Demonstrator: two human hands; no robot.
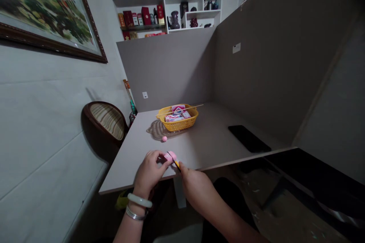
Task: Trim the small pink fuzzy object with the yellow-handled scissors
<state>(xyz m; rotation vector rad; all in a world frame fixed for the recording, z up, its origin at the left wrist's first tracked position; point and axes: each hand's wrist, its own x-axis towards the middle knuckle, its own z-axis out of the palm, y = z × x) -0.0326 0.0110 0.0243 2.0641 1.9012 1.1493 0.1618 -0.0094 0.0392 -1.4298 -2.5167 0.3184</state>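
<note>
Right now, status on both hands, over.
Left hand holding pink lump. Right hand pressing yellow-handled tool to it. Small pink ball lies just beyond.

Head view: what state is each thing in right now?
Left hand, gripping the pink lump.
Pink lump, held, blade across it.
Right hand, holding the yellow-handled cutter.
Pink ball, loose on the table.
Yellow basket, holding packets, stick across it.
Phone, lying flat, screen dark.

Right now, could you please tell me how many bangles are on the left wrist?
2: a pale jade bangle nearer the left hand, and a silver bangle just behind it; the silver may be doubled.
</note>
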